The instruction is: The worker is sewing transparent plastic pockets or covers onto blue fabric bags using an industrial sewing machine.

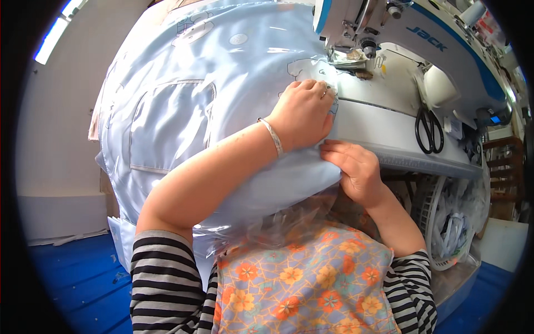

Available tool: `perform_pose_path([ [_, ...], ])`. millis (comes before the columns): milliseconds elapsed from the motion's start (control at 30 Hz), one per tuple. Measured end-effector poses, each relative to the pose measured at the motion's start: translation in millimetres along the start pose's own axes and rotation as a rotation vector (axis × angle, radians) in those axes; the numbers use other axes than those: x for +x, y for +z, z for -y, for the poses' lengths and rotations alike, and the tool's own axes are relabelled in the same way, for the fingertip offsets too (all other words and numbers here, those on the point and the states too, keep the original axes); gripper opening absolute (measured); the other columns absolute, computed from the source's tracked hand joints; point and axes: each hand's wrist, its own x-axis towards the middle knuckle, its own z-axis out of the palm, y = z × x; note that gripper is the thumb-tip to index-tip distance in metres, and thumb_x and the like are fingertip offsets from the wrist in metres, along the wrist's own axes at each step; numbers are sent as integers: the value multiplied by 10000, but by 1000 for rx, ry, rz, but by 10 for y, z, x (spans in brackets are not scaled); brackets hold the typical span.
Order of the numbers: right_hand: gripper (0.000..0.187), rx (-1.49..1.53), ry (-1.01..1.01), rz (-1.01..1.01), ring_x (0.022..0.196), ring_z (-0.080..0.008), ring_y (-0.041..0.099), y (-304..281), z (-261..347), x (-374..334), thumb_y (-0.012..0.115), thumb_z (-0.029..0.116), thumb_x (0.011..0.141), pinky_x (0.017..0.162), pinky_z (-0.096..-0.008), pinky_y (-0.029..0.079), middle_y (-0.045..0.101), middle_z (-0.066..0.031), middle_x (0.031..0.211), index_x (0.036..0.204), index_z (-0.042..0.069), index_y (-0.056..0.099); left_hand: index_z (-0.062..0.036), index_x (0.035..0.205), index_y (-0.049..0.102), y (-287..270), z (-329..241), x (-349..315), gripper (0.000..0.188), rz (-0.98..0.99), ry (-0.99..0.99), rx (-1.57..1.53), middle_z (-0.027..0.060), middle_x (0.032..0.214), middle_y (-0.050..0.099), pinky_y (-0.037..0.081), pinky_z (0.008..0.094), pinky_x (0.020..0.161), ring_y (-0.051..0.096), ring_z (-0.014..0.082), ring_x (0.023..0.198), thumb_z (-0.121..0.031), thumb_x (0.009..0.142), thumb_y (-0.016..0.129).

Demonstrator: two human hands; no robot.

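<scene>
A large light blue fabric piece (245,83) with cartoon prints and a stitched pocket (173,125) spreads over the sewing table. My left hand (305,108) lies on it just in front of the needle area, its fingers curled down at the fabric's right edge. To the right and nearer my body, my right hand (356,170) pinches the fabric's edge between thumb and fingers. Beyond both hands stands the white and blue sewing machine (409,33), with its presser foot area (347,64) beside the cloth. The left fingertips are partly hidden.
Black-handled scissors (429,131) lie on the machine bed at the right. Below them a white plastic basket (428,214) holds scraps. Clear plastic sheeting (278,220) and the fabric hang over my lap, against a flowered apron (306,278). A ruler strip (411,160) runs along the table edge.
</scene>
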Motion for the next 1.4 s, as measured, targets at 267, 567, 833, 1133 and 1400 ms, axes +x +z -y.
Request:
perform_pose_path([
  [267,242,33,47,34,909,-314,665,-89,-173,207,568,-45,699,776,-369,537,681,-168,983,916,-9,666,10,1010,611,16,80,204,302,127,-73,-83,141,1071,608,462,405,917,575,303,1054,-171,770,589],
  [567,306,-76,28,-38,1017,-318,626,108,-165,0,572,-39,705,857,-395,526,641,-155,1076,996,9,651,-2,1004,616,39,224,273,298,94,22,-49,138,1022,607,477,407,864,579,312,996,-162,757,572],
  [833,265,-301,233,-441,906,-305,625,-775,-220,-1095,552,-76,792,804,-362,522,634,-134,999,1032,15,620,56,1290,486,-416,-374,-123,622,376,3,-72,209,1360,474,267,428,1121,433,371,1267,-202,759,685],
  [1133,191,-571,869,-956,829,-133,607,-2596,-717,-2044,636,103,876,758,-257,477,672,-63,994,1051,32,664,-3,1111,637,-183,-394,-279,270,151,-13,-43,120,1193,625,433,385,976,571,313,1115,-62,849,605],
  [1400,427,-298,872,-352,1325,-177,389,-2714,-699,-2250,569,205,934,1093,-318,286,481,-34,1401,1352,145,510,-3,924,653,-99,-469,-262,112,23,-20,-17,107,1034,673,479,364,875,631,287,969,2,858,562],
])
